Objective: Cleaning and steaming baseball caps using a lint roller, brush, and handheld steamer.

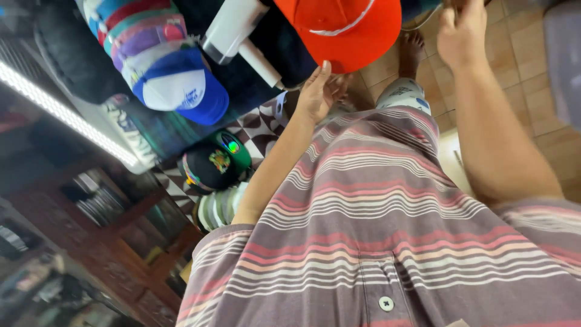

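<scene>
The left hand (318,91) touches the brim of the orange cap (342,30) with open fingers, not gripping. The right hand (461,30), beside that cap, is partly cropped; its grip I cannot tell. Next likely needs a firm brim pinch.
</scene>
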